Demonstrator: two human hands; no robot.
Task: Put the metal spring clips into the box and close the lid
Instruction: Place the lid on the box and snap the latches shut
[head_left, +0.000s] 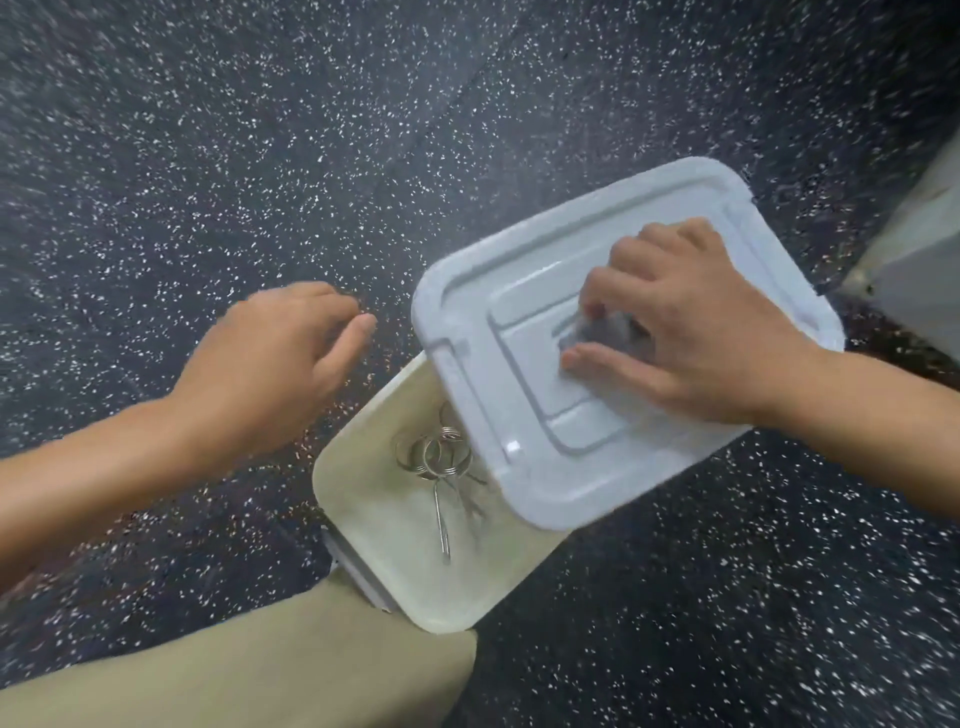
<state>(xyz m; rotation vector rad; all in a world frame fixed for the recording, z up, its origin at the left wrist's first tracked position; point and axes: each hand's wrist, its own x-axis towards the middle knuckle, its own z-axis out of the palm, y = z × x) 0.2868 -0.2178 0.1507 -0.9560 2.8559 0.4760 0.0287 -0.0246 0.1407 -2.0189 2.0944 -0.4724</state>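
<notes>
A cream plastic box (395, 582) stands on the dark speckled floor, its near half uncovered. Inside lie metal spring clips (436, 462) in a small pile, coils on top and long legs pointing toward me. A pale blue-grey lid (519, 338) sits skewed over the box's far half, overhanging to the right. My right hand (691, 322) presses on the lid's top, fingers curled into its recessed handle. My left hand (280, 364) hovers left of the box above the floor, fingers loosely bent, holding nothing.
My knee in beige trousers (291, 665) touches the box's near corner. A light grey object (914, 270) stands at the right edge. The dark speckled floor (260, 156) spreads all around.
</notes>
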